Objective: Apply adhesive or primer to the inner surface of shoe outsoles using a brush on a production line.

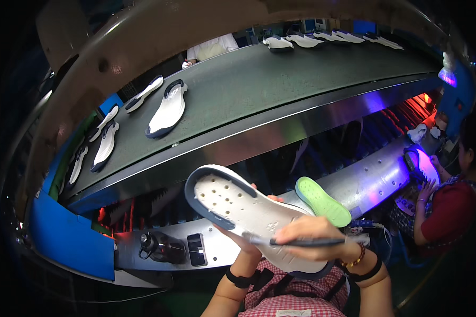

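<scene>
A navy-rimmed white shoe sole (222,195) is held up before the metal ledge (365,185), gripped from beneath, at its edges, by the left hand (243,241). A slim dark-handled tool (314,242) is pinched above it by the right hand (314,232). On the ledge, a green sole (325,203) is laid well apart from a phone (197,249). Beyond, broad room is left between groups of soles (169,110) on the conveyor belt (259,95).

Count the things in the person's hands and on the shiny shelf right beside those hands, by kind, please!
Soles: 2 (white-and-blue sole, green sole)
Dark-handled tool: 1
Black bottle: 1
Flat dark rectangular thing: 1
Total: 5
</scene>
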`<state>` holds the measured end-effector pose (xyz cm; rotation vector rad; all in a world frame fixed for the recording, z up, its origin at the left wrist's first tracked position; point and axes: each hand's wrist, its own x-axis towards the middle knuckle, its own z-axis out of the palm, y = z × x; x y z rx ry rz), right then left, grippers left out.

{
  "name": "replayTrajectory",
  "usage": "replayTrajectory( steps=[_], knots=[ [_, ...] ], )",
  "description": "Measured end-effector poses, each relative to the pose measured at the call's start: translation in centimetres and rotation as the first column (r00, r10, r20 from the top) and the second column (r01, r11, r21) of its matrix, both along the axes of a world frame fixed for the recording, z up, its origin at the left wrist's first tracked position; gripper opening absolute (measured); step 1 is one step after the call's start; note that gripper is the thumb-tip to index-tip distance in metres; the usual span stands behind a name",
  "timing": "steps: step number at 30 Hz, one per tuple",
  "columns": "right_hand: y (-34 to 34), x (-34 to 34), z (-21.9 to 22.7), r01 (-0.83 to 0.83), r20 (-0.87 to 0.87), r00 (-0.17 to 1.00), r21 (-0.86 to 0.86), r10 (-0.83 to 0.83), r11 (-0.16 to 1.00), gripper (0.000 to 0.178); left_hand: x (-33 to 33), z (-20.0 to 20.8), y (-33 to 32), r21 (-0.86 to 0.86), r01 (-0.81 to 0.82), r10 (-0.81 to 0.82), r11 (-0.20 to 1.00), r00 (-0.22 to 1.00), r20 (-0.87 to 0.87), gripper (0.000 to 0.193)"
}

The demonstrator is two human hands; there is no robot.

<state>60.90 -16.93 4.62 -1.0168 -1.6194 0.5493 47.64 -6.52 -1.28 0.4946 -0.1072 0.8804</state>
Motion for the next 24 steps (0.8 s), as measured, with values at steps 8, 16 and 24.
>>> replayTrajectory(
  steps=[8,16,24],
  knots=[
    [-0.5,0.9,0.7,-0.019,0.074,0.997,-0.008,0.019,1.000,0.023,-0.5,1.9,0.6,0.000,-0.164,0.163,0.987,0.980,0.112,0.092],
    [-1.9,1.5,0.5,0.052,0.071,0.996,-0.044,-0.048,0.998,0.020,-0.4,3.0,1.5,0.097,-0.253,0.225,0.963,0.946,0.235,0.091],
    [-3.2,2.5,0.4,-0.016,-0.026,1.000,-0.118,0.013,0.993,0.021,-0.7,3.4,2.2,0.233,-0.241,0.178,0.942,0.948,0.263,0.089]
  ],
)
